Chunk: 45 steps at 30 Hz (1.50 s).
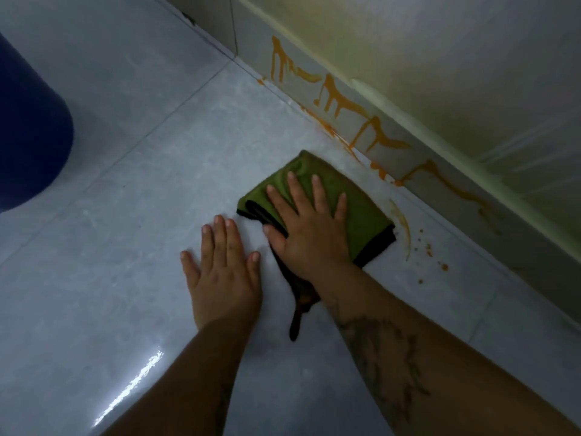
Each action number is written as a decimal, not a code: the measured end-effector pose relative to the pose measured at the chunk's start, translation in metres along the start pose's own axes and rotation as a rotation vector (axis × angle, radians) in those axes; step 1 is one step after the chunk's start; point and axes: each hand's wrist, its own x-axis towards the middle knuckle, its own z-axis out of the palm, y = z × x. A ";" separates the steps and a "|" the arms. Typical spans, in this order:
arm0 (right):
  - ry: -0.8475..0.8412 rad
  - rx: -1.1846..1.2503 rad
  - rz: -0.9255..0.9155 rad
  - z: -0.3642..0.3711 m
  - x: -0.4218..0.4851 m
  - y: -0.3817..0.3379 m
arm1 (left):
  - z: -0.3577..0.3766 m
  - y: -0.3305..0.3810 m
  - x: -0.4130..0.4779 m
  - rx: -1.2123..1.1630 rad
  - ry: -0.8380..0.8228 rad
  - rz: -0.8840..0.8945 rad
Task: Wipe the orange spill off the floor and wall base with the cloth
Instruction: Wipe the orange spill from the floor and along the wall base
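Green cloth point(361, 212) flat on the grey floor point(125, 215), beside the orange spill point(371, 127).
The folded cloth shows dark edges; orange drips streak the wall base point(345, 121), with a smear and specks on the tiles beside it.

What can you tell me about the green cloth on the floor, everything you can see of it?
The cloth is olive green on top with a darker, near-black underside showing at its edges. It looks like soft fabric, folded into a thick pad, lying flat on the pale grey tiled floor close to the wall base. The right hand presses flat on it with fingers spread. A dark tail of cloth trails back beside the wrist, stained orange. An orange smear curves just past its right edge.
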 end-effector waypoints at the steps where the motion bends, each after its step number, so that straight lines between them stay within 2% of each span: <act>1: 0.003 -0.009 -0.029 -0.004 0.009 0.013 | 0.000 0.000 0.000 0.000 -0.004 0.001; 3: 0.004 -0.013 0.018 -0.008 0.014 0.044 | -0.001 0.000 0.000 0.005 -0.013 0.001; 6: 0.047 0.014 0.284 -0.006 -0.019 0.078 | -0.002 0.002 -0.001 0.002 -0.038 -0.005; 8: 0.063 0.034 0.431 0.001 -0.051 0.071 | -0.002 0.001 0.000 0.004 -0.046 -0.006; 10: 0.072 0.034 0.494 0.010 -0.074 0.045 | -0.002 0.001 -0.001 0.011 -0.053 -0.010; 12: 0.081 0.033 0.439 0.015 -0.080 0.015 | -0.003 0.002 -0.001 0.010 -0.057 -0.017; 14: 0.077 0.043 0.278 0.014 -0.069 0.001 | -0.003 0.003 0.000 0.009 -0.063 -0.022; 16: 0.053 0.031 0.104 0.007 -0.047 0.018 | -0.004 0.004 0.001 0.016 -0.064 -0.015; 18: 0.054 0.007 0.060 -0.002 -0.030 0.053 | -0.004 0.003 0.001 0.032 -0.069 -0.011; 22: 0.074 -0.016 0.363 -0.006 -0.053 0.103 | -0.003 0.004 0.001 0.041 -0.058 -0.010; 26: 0.129 -0.017 0.568 0.004 -0.102 0.059 | -0.003 0.005 0.000 0.019 -0.041 -0.003; 28: 0.139 0.020 0.474 0.008 -0.107 0.026 | -0.001 0.004 0.000 0.004 -0.017 -0.001; 30: 0.121 0.058 0.231 0.008 -0.098 0.009 | 0.001 0.001 0.000 -0.006 0.008 -0.005; 32: 0.087 0.050 0.006 0.004 -0.080 0.027 | 0.002 0.001 0.000 -0.004 0.021 0.001; 34: 0.068 -0.027 -0.041 0.000 -0.070 0.060 | 0.002 0.000 0.001 0.002 0.027 0.009; 37: 0.043 -0.080 0.263 -0.004 -0.083 0.108 | 0.002 -0.001 0.002 -0.001 0.027 0.002; 40: 0.045 0.009 0.591 0.004 -0.114 0.108 | 0.002 0.000 0.002 -0.010 0.025 0.001; 42: 0.044 0.063 0.668 0.010 -0.122 0.078 | 0.002 0.001 0.001 -0.006 0.028 0.008; 45: 0.012 0.108 0.679 0.012 -0.114 0.042 | 0.002 0.000 0.001 -0.004 0.025 0.008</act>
